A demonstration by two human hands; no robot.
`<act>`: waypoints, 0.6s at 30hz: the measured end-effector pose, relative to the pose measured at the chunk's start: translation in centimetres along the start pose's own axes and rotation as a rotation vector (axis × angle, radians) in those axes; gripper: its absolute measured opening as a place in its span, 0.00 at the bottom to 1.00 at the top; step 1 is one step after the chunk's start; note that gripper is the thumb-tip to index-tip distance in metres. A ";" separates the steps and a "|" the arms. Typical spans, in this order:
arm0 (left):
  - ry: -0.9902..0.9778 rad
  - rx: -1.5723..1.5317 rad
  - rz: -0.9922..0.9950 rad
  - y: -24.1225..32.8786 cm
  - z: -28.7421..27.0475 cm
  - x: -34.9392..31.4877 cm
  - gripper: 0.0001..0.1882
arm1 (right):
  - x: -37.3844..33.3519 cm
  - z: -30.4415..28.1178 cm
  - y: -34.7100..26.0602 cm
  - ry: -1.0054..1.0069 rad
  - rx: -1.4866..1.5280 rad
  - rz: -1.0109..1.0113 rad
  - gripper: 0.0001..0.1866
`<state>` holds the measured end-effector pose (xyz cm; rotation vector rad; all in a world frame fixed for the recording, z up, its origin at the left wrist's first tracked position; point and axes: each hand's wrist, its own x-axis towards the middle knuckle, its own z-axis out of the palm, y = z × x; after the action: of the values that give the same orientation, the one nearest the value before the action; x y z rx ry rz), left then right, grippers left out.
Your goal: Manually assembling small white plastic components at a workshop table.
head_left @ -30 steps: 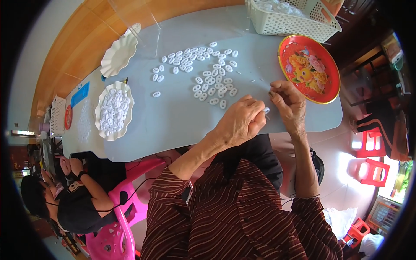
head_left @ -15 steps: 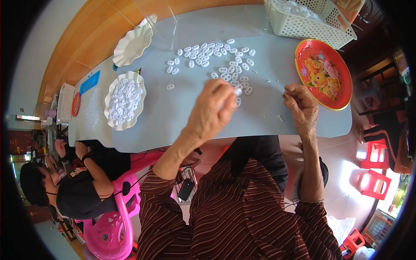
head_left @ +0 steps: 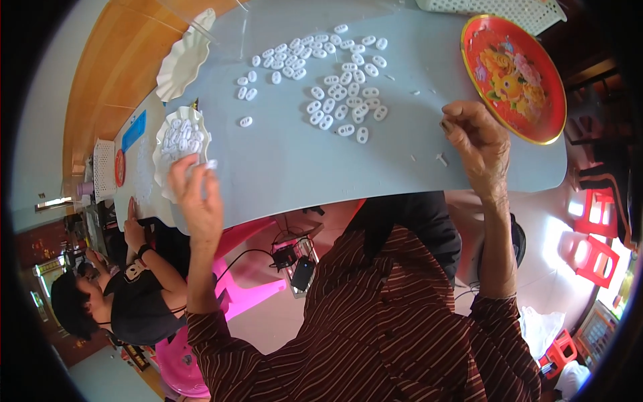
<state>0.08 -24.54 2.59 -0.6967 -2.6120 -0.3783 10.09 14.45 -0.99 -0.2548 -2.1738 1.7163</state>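
Note:
My left hand [head_left: 196, 204] is over the near side of a white scalloped dish [head_left: 161, 144] heaped with white two-holed oval plastic pieces [head_left: 184, 137]. At its fingertips is one white plastic piece [head_left: 211, 164], blurred by motion. My right hand [head_left: 481, 147] hovers at the right side of the table, thumb and forefinger pinched together; a small dark spot shows at the tips, too small to name. Between the hands, many loose white oval pieces [head_left: 336, 92] lie spread on the grey table [head_left: 301, 164]. A small white peg-like part [head_left: 441, 159] lies beside my right hand.
A red floral tray [head_left: 549, 80] stands at the right, with a white perforated basket [head_left: 522, 15] behind. An empty scalloped dish [head_left: 181, 63] lies far left, near a blue tray [head_left: 134, 130]. Another person [head_left: 144, 295] in black sits at the left by a pink chair [head_left: 181, 362].
My left hand has moved left from the loose pieces to the filled dish, with a white piece at its fingertips. My right hand keeps its pinch. The whole view has shifted somewhat.

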 end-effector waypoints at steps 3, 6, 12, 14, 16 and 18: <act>0.068 0.013 -0.093 -5.4 -1.4 -1.4 0.08 | 0.2 0.4 -0.1 -0.004 0.023 -0.018 0.09; 0.157 -0.065 -0.308 -11.7 -1.9 -3.3 0.11 | 0.2 0.4 -0.2 -0.012 0.020 -0.033 0.09; 0.222 -0.097 -0.525 -12.7 -0.5 -3.0 0.17 | 0.0 0.7 -0.3 -0.014 -0.022 -0.024 0.10; 0.228 -0.091 -0.511 -12.9 0.0 -2.9 0.18 | -0.1 0.6 -0.1 -0.013 -0.005 -0.030 0.10; 0.194 -0.051 -0.464 -13.6 -0.1 -2.8 0.17 | -0.1 0.5 -0.1 -0.015 0.014 -0.041 0.10; 0.203 -0.079 -0.476 -13.5 0.2 -2.7 0.17 | 0.0 0.5 -0.4 -0.035 -0.046 -0.045 0.09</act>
<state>-4.90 -36.88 -0.88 -0.0412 -2.5533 -0.6556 9.93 13.95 -0.71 -0.1873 -2.2288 1.6598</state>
